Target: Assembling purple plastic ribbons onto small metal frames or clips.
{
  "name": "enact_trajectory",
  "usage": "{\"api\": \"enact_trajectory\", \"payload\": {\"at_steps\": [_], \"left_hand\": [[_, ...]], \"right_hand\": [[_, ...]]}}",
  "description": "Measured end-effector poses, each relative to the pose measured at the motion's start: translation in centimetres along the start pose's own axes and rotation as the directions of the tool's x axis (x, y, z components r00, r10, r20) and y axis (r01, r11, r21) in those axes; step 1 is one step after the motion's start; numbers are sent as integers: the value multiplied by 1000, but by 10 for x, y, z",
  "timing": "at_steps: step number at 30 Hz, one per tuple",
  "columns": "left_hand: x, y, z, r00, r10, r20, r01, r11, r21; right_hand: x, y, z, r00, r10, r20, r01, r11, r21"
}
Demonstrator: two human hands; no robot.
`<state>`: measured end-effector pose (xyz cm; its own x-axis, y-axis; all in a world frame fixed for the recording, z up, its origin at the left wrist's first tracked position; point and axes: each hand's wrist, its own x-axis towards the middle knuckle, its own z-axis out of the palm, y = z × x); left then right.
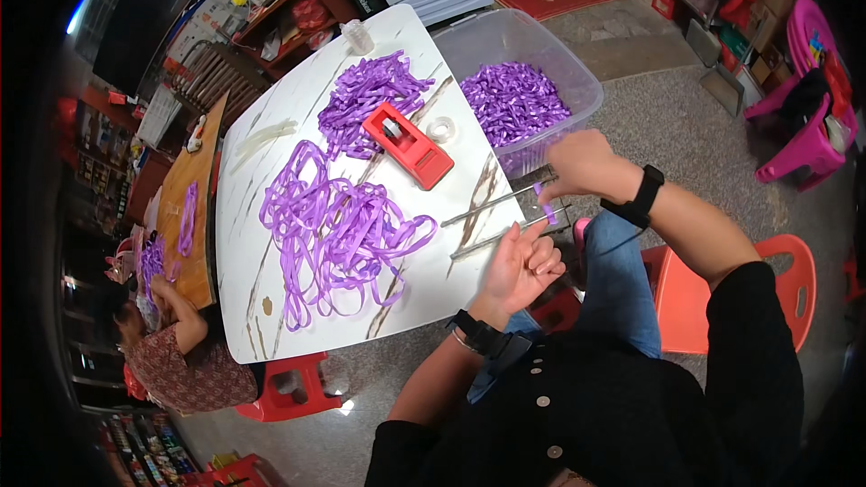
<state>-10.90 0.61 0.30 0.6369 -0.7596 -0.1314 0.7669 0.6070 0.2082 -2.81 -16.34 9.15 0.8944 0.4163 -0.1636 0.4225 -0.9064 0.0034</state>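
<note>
My right hand reaches down at the table's right edge, its fingers closed on a short purple ribbon. The ribbon hangs by a metal rack with two prongs that jut over the table edge; whether it loops round them I cannot tell. Just below the ribbon, my left hand is palm up beside the nearer prong. Its fingers are loosely curled and apart, with nothing seen in the palm. Long purple ribbon loops lie in a loose heap on the white marbled table. Behind them is a pile of shorter purple ribbon pieces.
A red tape dispenser and a clear tape roll lie mid-table. A clear plastic tub full of purple ribbon pieces stands beyond the right edge. Another person sits at a wooden table on the left. Red stools stand nearby.
</note>
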Motion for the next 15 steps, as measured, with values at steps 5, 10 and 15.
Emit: {"api": "enact_trajectory", "payload": {"at_steps": [5,10,15], "left_hand": [[1,-1,2,1000,-8,17,8,1000,-20],[-1,0,5,999,-4,-49,4,1000,9],[1,-1,13,999,-10,-53,12,999,52]], "right_hand": [[-9,42,108,980,197,8,-112,524,845],[-22,5,189,905,-191,380,-406,-656,637],[5,-35,202,955,-279,101,-296,-922,249]]}}
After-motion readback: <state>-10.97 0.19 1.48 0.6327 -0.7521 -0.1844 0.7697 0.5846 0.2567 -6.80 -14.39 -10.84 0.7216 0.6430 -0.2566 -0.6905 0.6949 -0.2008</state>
